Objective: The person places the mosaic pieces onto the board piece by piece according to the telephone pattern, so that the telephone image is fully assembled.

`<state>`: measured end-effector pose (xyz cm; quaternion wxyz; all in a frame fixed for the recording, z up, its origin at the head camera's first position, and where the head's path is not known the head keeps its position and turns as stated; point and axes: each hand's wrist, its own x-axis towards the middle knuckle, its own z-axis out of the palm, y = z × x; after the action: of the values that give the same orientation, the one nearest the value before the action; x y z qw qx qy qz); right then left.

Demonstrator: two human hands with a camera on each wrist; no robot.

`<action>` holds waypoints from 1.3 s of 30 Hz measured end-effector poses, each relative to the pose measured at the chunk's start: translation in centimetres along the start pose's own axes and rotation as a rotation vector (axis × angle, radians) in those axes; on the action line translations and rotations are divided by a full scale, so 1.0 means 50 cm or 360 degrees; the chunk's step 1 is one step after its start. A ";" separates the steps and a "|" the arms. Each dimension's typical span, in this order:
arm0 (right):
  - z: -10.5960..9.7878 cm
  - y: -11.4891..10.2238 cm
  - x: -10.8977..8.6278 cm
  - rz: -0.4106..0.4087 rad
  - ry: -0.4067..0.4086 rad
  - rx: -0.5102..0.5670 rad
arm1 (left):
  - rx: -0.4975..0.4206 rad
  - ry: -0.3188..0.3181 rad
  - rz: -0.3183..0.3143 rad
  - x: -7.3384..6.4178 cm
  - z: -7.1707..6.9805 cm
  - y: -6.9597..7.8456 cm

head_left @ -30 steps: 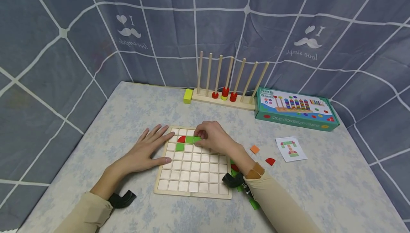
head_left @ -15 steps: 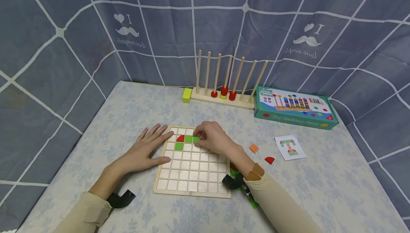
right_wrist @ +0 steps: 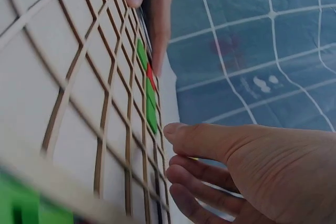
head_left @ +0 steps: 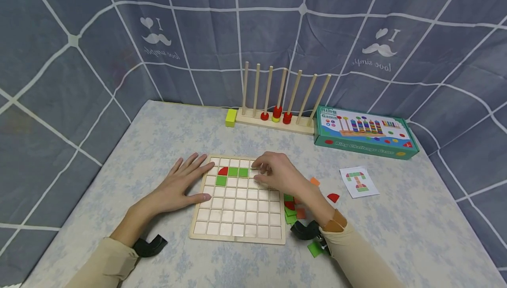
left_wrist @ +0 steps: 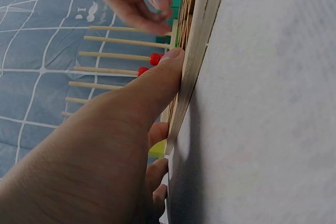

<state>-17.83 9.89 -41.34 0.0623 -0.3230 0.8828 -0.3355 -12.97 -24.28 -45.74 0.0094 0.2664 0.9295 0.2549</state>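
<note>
Resting left hand (head_left: 180, 189) on board edge (head_left: 196, 218)

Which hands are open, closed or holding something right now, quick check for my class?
Left hand: open, thumb touching the grid board's left edge.
Right hand: open, loosely bent, holding nothing.

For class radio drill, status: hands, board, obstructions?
Left hand on left edge of board; right hand over it, holding nothing. Board shows one red piece, three green pieces. Right hand hides part of it.
</note>
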 end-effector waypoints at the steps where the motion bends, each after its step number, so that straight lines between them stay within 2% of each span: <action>1: -0.006 0.005 -0.007 0.0011 0.0013 -0.0009 | -0.0001 -0.0001 0.0000 0.000 0.000 0.000; 15: -0.094 0.083 -0.112 0.0222 0.0209 -0.0048 | -0.0003 -0.0008 -0.0015 0.003 0.000 0.005; 21: -0.124 0.115 -0.142 0.0330 0.0258 -0.0067 | -0.0001 -0.0014 -0.0021 0.003 0.000 0.006; 28: -0.144 0.146 -0.166 0.0482 0.0180 -0.0035 | 0.0003 -0.0015 -0.0011 0.002 0.002 0.003; 35: -0.150 0.163 -0.179 0.0514 0.0035 -0.0008 | 0.0009 -0.0016 -0.0010 0.001 0.000 0.003; 39: -0.148 0.161 -0.178 0.0508 0.0008 -0.0020 | 0.0007 -0.0017 -0.0020 0.001 -0.001 0.003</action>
<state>-17.53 23.97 -41.68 0.1105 -0.1781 0.9251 -0.3166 -12.94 -24.17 -45.61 0.0156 0.2620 0.9316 0.2514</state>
